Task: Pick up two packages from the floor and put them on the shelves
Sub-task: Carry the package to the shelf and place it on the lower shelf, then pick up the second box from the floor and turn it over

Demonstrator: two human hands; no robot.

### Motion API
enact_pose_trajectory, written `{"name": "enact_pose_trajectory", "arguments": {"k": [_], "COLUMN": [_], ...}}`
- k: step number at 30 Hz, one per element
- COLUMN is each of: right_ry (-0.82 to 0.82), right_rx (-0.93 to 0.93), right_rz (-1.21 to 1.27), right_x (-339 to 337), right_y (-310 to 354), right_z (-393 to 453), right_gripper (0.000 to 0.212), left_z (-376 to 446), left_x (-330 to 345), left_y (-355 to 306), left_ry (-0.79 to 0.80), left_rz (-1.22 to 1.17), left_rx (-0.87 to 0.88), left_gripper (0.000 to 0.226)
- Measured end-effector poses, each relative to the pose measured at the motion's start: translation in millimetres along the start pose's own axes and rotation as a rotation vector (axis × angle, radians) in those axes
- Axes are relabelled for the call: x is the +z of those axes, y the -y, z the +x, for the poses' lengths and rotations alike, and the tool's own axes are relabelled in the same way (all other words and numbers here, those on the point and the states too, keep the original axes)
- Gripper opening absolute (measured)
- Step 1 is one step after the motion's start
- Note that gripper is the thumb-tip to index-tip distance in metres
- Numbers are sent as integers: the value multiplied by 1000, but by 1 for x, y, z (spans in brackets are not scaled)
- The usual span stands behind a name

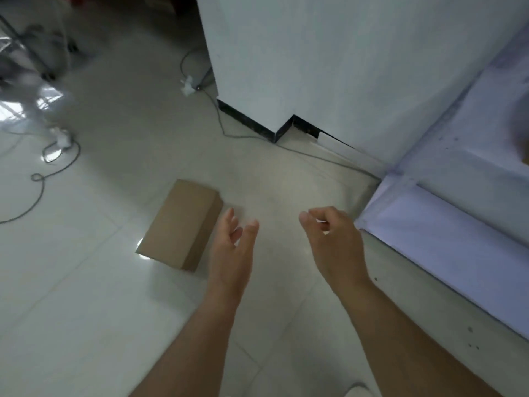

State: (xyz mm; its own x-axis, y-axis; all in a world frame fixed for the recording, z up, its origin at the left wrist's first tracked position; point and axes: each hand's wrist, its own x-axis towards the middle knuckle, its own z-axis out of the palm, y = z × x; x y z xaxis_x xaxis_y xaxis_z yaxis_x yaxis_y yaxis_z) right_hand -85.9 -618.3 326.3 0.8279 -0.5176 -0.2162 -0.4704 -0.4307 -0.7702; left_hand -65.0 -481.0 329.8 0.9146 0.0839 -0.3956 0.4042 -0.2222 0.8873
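A plain brown cardboard package [179, 224] lies flat on the glossy white tiled floor [86, 282], left of centre. My left hand [233, 253] hovers just right of the package's near end, fingers apart, holding nothing and apart from the box. My right hand [333, 242] is further right, fingers loosely curled but empty. A white shelf unit [446, 224] runs along the right edge, its lowest board near my right hand. A blurred brown shape [522, 138] shows on the shelf at the far right edge; I cannot tell what it is.
A white pillar [315, 58] with a black skirting stands ahead. Grey cables [54, 167] loop across the floor at left and run along the wall base. A metal-framed stand with clutter [31, 55] fills the top left corner.
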Motion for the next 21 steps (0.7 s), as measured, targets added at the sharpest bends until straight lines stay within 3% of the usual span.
{"name": "enact_pose_trajectory", "arguments": {"k": [9, 21], "right_ry": [246, 480], "right_rx": [-100, -128], "right_rz": [-29, -97], "right_x": [142, 272], "right_y": [109, 122], "right_z": [-6, 122], "right_gripper": [34, 31], "left_z": [53, 191], "left_x": [-151, -150], "left_y": [24, 55], "left_ry": [-225, -426], "left_rz": [-89, -139], "left_rx": [-90, -310], "left_gripper": [58, 56]}}
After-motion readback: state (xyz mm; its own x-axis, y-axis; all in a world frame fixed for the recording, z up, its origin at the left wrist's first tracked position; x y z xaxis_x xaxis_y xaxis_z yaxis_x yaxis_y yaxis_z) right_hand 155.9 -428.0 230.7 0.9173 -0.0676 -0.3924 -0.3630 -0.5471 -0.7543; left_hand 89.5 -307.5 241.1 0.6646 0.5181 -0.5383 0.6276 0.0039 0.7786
